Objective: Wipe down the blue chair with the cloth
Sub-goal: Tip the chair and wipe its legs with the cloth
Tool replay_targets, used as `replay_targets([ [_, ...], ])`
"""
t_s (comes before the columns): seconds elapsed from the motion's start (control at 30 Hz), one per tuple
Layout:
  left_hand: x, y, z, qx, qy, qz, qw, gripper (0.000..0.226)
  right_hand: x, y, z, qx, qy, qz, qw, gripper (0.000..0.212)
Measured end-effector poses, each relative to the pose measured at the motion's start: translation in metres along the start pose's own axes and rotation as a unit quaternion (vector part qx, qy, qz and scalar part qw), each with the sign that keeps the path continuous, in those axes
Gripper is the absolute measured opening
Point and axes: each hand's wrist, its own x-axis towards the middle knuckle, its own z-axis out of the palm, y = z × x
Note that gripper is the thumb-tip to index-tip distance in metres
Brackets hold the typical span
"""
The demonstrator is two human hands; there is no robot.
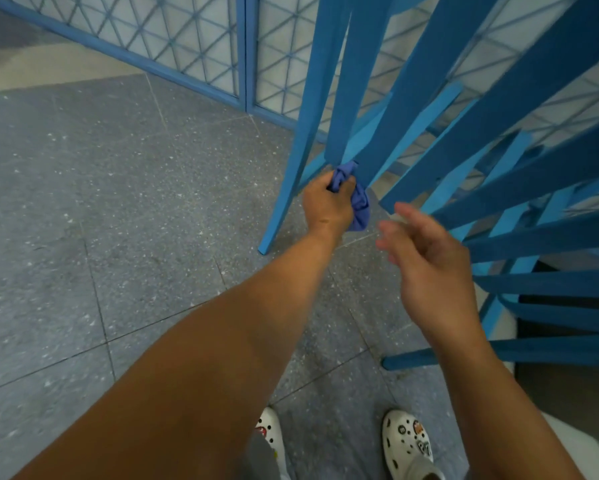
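Note:
The blue chair (pixel 492 109) fills the right half of the view, its flat slats fanning out from a point near the middle. My left hand (pixel 326 206) grips a bunched purple-blue cloth (pixel 358 206) and presses it against the lower ends of the slats, next to the chair's left leg. My right hand (pixel 426 261) hovers just right of the cloth, fingers relaxed and spread, holding nothing and close to a lower slat without clearly touching it.
A blue-framed screen with diamond lattice panels (pixel 187 36) stands behind the chair. Grey speckled floor tiles (pixel 100 202) stretch to the left. My feet in white clogs (pixel 409 445) are at the bottom. A dark object (pixel 568 375) sits under the chair at right.

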Motion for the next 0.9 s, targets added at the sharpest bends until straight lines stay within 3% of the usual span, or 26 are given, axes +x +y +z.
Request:
replay_targets([
  [0.13, 0.001, 0.012, -0.004, -0.016, -0.016, 0.047, 0.999, 0.012, 0.025, -0.025, -0.004, 0.039, 0.093, -0.021, 0.995, 0.029],
  [0.3, -0.001, 0.038, -0.014, -0.013, -0.056, 0.13, 0.99, 0.006, 0.024, -0.025, -0.004, 0.059, 0.116, -0.021, 0.991, 0.033],
  [0.53, -0.004, 0.027, -0.011, -0.01, -0.04, 0.032, 0.999, 0.019, 0.025, -0.027, -0.008, 0.05, 0.097, -0.008, 0.994, 0.029],
  [0.73, 0.0, 0.04, -0.015, -0.001, -0.057, 0.109, 0.992, 0.017, 0.024, -0.026, -0.011, 0.045, 0.08, -0.009, 0.996, 0.029],
  [0.9, 0.0, 0.028, -0.01, 0.016, -0.045, 0.067, 0.997, 0.021, 0.024, -0.029, -0.009, 0.046, 0.075, -0.009, 0.996, 0.02],
])
